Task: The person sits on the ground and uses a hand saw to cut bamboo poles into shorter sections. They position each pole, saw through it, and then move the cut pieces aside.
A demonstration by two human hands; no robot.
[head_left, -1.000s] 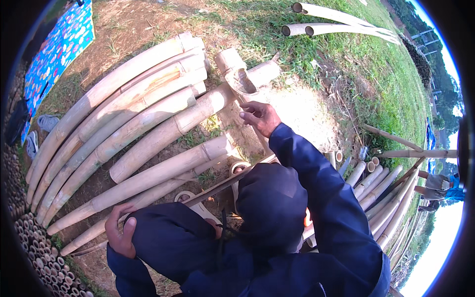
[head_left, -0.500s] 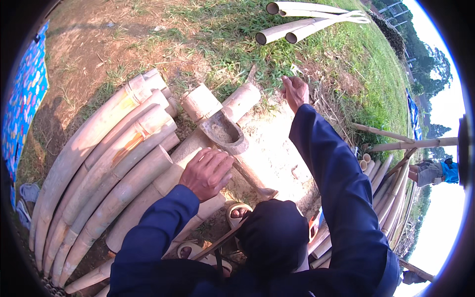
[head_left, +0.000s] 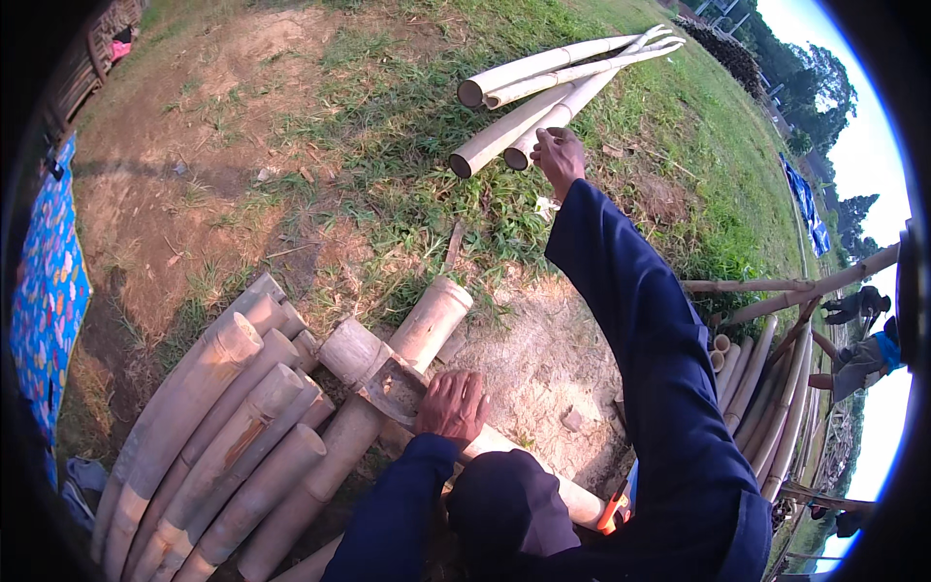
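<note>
My left hand (head_left: 453,405), fingers bent over a pale bamboo pole (head_left: 548,480), grips it close to a notched bamboo piece (head_left: 395,388). The notched piece lies across a thicker bamboo log (head_left: 432,320). My right hand (head_left: 560,160) is held up at the end of my outstretched arm, over the grass, in front of several long bamboo poles (head_left: 533,121) in the view. Its fingers are curled and pinched together; whatever they hold, if anything, is hidden. An orange-handled tool (head_left: 613,512) lies near the pole's lower right end, partly behind my right sleeve.
A stack of cut bamboo lengths (head_left: 218,436) fills the left. More bamboo (head_left: 771,388) leans on a pole frame (head_left: 747,286) at the right, where people (head_left: 858,364) stand. A blue patterned cloth (head_left: 48,310) hangs far left. A dark cloth-covered rounded shape (head_left: 499,500) is below my left hand.
The view has shifted, showing more ground ahead. My left hand has moved right and down onto the pale pole. My right arm reaches farther out, with its fingers still curled.
</note>
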